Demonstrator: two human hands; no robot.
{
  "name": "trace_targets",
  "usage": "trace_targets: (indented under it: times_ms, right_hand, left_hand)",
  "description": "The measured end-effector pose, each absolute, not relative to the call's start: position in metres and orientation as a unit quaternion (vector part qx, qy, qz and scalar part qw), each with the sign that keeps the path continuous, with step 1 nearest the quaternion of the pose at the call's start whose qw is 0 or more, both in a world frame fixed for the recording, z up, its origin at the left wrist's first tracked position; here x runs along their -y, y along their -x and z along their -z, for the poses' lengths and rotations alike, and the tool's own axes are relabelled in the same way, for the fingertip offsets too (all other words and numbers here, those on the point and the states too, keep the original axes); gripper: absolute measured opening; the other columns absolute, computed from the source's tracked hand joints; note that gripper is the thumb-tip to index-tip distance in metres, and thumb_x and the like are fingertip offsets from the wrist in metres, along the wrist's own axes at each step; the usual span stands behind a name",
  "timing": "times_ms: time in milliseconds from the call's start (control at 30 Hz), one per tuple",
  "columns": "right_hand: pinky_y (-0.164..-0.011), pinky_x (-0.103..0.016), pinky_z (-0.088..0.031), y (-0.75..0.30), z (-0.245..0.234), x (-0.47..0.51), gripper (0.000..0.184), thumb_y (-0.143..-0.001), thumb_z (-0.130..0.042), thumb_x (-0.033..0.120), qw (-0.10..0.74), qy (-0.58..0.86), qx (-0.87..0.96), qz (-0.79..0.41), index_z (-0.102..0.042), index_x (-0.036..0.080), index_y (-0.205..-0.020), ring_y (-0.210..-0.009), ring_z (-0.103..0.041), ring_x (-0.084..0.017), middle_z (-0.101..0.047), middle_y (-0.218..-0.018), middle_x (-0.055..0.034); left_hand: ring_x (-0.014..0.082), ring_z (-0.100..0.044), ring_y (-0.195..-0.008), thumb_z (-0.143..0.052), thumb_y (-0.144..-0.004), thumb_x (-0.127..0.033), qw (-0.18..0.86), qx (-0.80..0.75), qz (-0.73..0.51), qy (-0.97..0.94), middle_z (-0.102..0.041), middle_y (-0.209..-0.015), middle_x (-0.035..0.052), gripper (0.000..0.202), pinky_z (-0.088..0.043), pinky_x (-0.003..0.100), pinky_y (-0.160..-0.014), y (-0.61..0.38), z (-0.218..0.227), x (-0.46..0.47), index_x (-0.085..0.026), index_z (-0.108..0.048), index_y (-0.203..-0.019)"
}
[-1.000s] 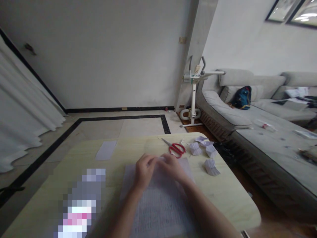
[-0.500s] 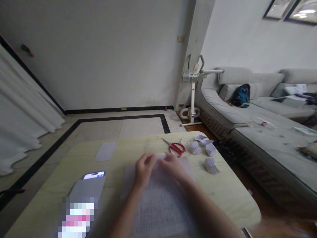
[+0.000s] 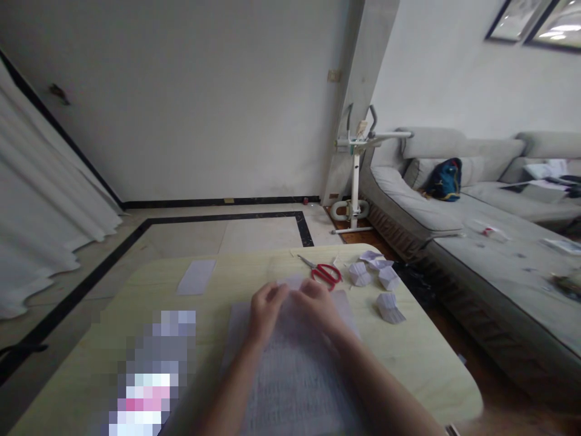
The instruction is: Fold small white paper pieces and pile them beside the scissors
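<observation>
A small piece of white paper [image 3: 292, 282] is pinched between both hands, and its far edge shows past the fingertips. My left hand [image 3: 265, 307] has its thumb and fingers closed on the paper's left side. On the right side, my right hand [image 3: 318, 306] grips it with curled fingers. Both hands are over a large sheet with rows of writing [image 3: 295, 381] lying on the table; the writing is too blurred to read. Just beyond my right hand lie red-handled scissors [image 3: 327, 276], partly open. Fingers and forearms cover parts of the sheet.
Several folded paper pieces [image 3: 360, 274] lie at the table's right, with one piece [image 3: 389, 307] nearer. A blank white slip [image 3: 196, 277] rests at the far left of the wooden table [image 3: 413, 357]. A pixelated object [image 3: 149, 375] is at front left. A sofa [image 3: 490, 254] stands beyond the right side.
The view has shifted slightly, so the table and furniture appear a little lower and further right. Slightly more of the small paper shows beyond my fingers. Both hands keep their pinch.
</observation>
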State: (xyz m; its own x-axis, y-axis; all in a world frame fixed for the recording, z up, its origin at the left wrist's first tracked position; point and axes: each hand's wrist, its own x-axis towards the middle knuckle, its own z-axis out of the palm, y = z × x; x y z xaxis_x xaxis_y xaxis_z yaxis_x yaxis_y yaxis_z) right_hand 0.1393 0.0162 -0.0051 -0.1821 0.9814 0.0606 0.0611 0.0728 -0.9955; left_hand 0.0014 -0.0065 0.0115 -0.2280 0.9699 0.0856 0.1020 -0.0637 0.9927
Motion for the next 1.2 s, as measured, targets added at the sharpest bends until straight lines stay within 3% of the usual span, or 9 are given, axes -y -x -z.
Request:
trace_targets:
  times_ms: [133,367,667,900,1033,1200]
  right_hand:
    - [-0.058,-0.024,-0.042,-0.140,0.003,-0.018,0.020,-0.074,-0.064,0.036,0.482,0.406,0.559,-0.539,-0.057,0.018,-0.072,-0.061,-0.053,-0.012,-0.057,-0.066,0.0008]
    - [-0.059,-0.025,-0.042,-0.140,-0.003,-0.016,0.026,-0.072,-0.065,0.042,0.477,0.412,0.574,-0.523,-0.056,0.017,-0.072,-0.063,-0.053,-0.013,-0.057,-0.068,0.0001]
    - [-0.051,-0.023,-0.035,-0.141,-0.001,-0.018,0.024,-0.070,-0.065,0.036,0.481,0.429,0.539,-0.542,-0.051,0.019,-0.062,-0.052,-0.046,-0.011,-0.050,-0.057,0.0033]
    - [-0.050,-0.022,-0.036,-0.143,0.004,-0.018,0.023,-0.073,-0.064,0.037,0.450,0.427,0.563,-0.546,-0.053,0.019,-0.068,-0.054,-0.047,-0.011,-0.051,-0.060,0.0024]
    - [-0.055,-0.024,-0.040,-0.144,-0.001,-0.017,0.022,-0.076,-0.061,0.040,0.435,0.406,0.588,-0.548,-0.056,0.019,-0.072,-0.059,-0.052,-0.013,-0.055,-0.063,0.0012]
    - [-0.059,-0.024,-0.043,-0.144,-0.003,-0.017,0.023,-0.077,-0.060,0.040,0.437,0.413,0.585,-0.545,-0.057,0.018,-0.073,-0.064,-0.054,-0.014,-0.058,-0.068,-0.0004]
  left_hand:
    - [0.0120,-0.054,-0.056,-0.062,-0.074,-0.036,0.452,-0.526,-0.534,-0.484,-0.059,-0.060,-0.0022,0.022,-0.041,0.019,-0.051,0.000,-0.008,0.006,-0.014,-0.064,-0.075]
    - [0.0120,-0.054,-0.054,-0.060,-0.077,-0.039,0.436,-0.525,-0.533,-0.501,-0.060,-0.058,-0.0009,0.027,-0.041,0.019,-0.051,0.002,-0.005,0.005,-0.013,-0.064,-0.074]
    - [0.0146,-0.057,-0.061,-0.055,-0.081,-0.038,0.342,-0.552,-0.505,-0.568,-0.061,-0.063,0.0005,0.026,-0.042,0.021,-0.056,-0.001,-0.004,0.009,-0.014,-0.064,-0.076]
    - [0.0155,-0.056,-0.063,-0.052,-0.083,-0.035,0.261,-0.567,-0.491,-0.607,-0.062,-0.066,0.0022,0.026,-0.039,0.022,-0.059,0.000,-0.005,0.009,-0.014,-0.065,-0.077]
    - [0.0157,-0.054,-0.064,-0.054,-0.082,-0.034,0.274,-0.556,-0.481,-0.620,-0.062,-0.066,0.0024,0.025,-0.039,0.022,-0.060,0.004,-0.002,0.006,-0.014,-0.066,-0.076]
    - [0.0131,-0.050,-0.057,-0.057,-0.079,-0.039,0.365,-0.536,-0.453,-0.611,-0.056,-0.059,-0.0010,0.028,-0.036,0.021,-0.053,0.005,0.002,0.004,-0.014,-0.063,-0.069]
